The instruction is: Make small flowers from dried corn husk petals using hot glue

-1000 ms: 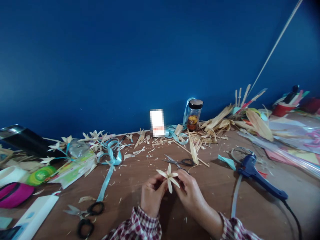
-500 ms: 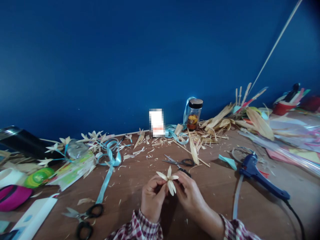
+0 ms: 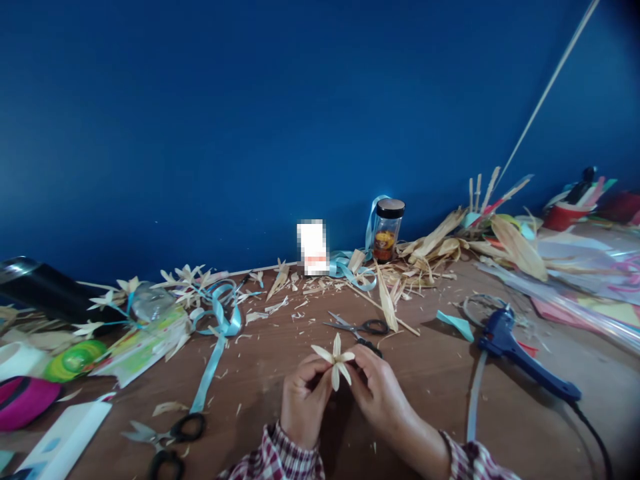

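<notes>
A pale flower [image 3: 337,362] with narrow pointed petals, seemingly made of dried corn husk, is held up over the table. My left hand [image 3: 306,393] pinches it from the left, fingers closed near its base. On the other side, my right hand [image 3: 383,393] is closed too, its fingertips at the flower's right petals; the exact grip behind the petals is hidden. Just beyond my hands lie scissors with black handles [image 3: 374,327], partly covered by my right hand. A second pair of scissors [image 3: 167,437] lies open at the front left.
A blue glue gun [image 3: 520,357] with its cord lies on the right. Light-blue ribbon [image 3: 213,367] trails at the left near finished flowers [image 3: 190,275]. A lidded jar [image 3: 389,230] stands by the wall beside dried husks [image 3: 435,237]. Scraps litter the brown table [image 3: 270,360].
The flower has tilted slightly, its lower petals now more spread to view. Both hands keep nearly the same place. The whole view has shifted a little.
</notes>
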A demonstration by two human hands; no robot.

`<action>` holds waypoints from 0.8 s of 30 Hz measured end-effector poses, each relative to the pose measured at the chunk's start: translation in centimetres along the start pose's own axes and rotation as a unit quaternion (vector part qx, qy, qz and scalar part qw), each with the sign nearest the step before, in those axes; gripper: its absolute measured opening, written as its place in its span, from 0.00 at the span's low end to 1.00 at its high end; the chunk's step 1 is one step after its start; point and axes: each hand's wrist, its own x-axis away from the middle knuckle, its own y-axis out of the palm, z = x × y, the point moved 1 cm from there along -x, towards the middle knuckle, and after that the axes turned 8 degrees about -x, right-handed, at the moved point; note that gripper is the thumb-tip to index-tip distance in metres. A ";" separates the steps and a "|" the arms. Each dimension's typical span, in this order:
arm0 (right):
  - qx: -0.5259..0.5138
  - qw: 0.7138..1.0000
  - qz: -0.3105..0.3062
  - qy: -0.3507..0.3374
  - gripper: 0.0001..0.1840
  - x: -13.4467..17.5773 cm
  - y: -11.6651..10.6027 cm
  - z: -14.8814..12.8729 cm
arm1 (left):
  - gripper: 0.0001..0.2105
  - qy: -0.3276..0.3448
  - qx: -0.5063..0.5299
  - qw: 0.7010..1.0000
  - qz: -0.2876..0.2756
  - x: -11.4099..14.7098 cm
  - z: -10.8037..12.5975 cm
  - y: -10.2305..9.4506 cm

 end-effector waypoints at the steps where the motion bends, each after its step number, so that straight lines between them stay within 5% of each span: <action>1: -0.001 1.000 -0.002 0.002 0.06 0.0 0.0 0.0 | 0.05 0.003 -0.003 1.000 0.000 0.0 0.1 0.0; 11: -0.027 1.000 -0.014 0.008 0.04 0.2 -0.1 -0.3 | 0.05 0.055 -0.044 0.997 0.044 0.4 -0.1 -0.5; 15: -0.037 0.999 0.036 0.010 0.08 0.5 -0.1 -0.6 | 0.04 0.086 -0.077 0.991 0.064 0.2 -0.2 -0.6; 21: 0.020 0.991 0.079 -0.103 0.19 0.7 -0.9 -1.5 | 0.05 0.067 -0.080 0.993 0.047 -0.3 -0.3 -0.6; 24: 0.016 0.993 0.064 -0.100 0.17 0.5 -1.2 -1.6 | 0.04 0.059 -0.073 0.994 0.047 -0.3 -0.3 -0.5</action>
